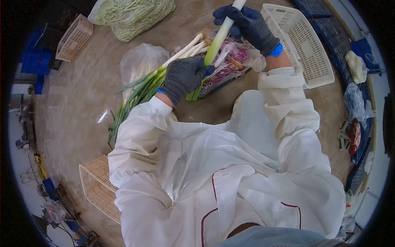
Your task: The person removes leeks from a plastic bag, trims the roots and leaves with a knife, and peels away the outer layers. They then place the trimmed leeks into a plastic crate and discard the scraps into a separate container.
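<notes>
A thick leek (222, 37), white at the top and green lower down, slants between my two gloved hands. My right hand (252, 31) is closed around its white shaft. Lower down, my left hand (185, 79) is closed on the green part, and its leaf ends hang below the fingers. Under and beside my left hand lies a bunch of leeks (142, 88), their rooted white ends (199, 40) pointing up and away. Behind the held leek, a dark tray (224, 82) carries purple and white peelings (236, 55).
A white plastic crate (325, 76) stands at the right, close to my right forearm. Clear plastic bags (144, 61) lie left of the leeks. Farther off are a bag of green vegetables (142, 18) and a beige crate (76, 39). Another crate (96, 183) sits by my left elbow.
</notes>
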Tool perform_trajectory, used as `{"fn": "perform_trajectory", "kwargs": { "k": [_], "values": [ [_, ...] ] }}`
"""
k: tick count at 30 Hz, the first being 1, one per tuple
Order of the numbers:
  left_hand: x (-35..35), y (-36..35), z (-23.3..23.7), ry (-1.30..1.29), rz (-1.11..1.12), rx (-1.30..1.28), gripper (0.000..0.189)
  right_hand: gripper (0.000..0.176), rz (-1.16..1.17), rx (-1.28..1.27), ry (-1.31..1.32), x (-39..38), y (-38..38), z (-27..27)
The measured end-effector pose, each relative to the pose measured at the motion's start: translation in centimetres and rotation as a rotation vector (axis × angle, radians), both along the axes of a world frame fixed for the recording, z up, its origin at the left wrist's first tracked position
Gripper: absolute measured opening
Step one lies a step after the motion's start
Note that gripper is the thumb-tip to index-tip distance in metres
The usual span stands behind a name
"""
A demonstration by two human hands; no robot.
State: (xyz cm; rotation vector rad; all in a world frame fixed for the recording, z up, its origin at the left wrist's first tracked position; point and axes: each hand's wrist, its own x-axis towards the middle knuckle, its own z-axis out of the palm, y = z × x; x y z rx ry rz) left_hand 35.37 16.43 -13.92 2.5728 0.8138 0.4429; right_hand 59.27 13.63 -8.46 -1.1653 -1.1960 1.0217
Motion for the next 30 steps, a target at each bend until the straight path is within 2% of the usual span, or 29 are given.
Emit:
{"fn": "perform_trajectory", "kwargs": {
  "k": [3,6,9,12,15,16,17,19,21,23,24,27,28,30],
  "values": [
    [0.2,0.2,-1.3,0.000,-0.088,0.231,0.030,0.026,-0.101,-0.066,0.064,-1.1,0.2,-0.1],
    [0.4,-0.1,-1.9,-0.134,-0.067,0.152,0.026,0.023,-0.181,-0.033,0.148,-2.7,-0.2,0.6],
    [0.5,-0.1,-0.8,-0.119,-0.083,0.290,0.017,0.023,-0.338,-0.031,0.177,-2.7,0.1,0.1],
    [0.6,-2.1,-0.1,0.166,-0.193,0.703,0.013,0.025,-0.567,0.000,0.132,0.2,1.8,-2.6],
    [-0.3,-3.4,-1.9,0.142,-0.322,0.849,0.010,0.027,-0.774,0.092,0.133,5.6,2.5,-3.4],
    [-0.2,-3.1,-2.6,0.142,-0.316,0.777,0.009,0.027,-0.767,0.161,0.131,6.5,1.9,-2.9],
    [0.1,-2.7,-3.2,0.182,-0.213,0.821,0.008,0.027,-0.782,0.129,0.033,7.8,1.6,-3.1],
    [0.9,-1.8,-3.6,0.266,-0.002,0.900,0.007,0.024,-0.741,0.094,0.061,7.4,0.2,-2.0],
    [1.2,-0.2,-3.7,0.284,0.107,0.783,0.023,0.030,-0.664,0.161,0.035,7.2,0.0,-2.0],
    [1.3,0.5,-1.3,0.297,0.202,0.620,0.039,0.034,-0.565,0.238,-0.020,6.8,-0.1,-1.9],
    [1.3,0.3,0.4,0.210,0.240,0.560,0.042,0.035,-0.507,0.282,-0.064,6.5,-0.3,-1.7],
    [1.7,1.6,1.5,-0.176,0.226,0.636,0.043,0.038,-0.352,0.317,-0.093,5.4,-0.5,-1.6],
    [2.2,2.2,1.2,-0.291,0.187,0.746,0.047,0.038,-0.303,0.311,-0.086,4.8,-0.4,-1.7],
    [2.8,2.1,1.2,-0.276,0.141,0.712,0.050,0.039,-0.167,0.279,-0.010,3.3,-0.1,-2.0]
  ]
}}
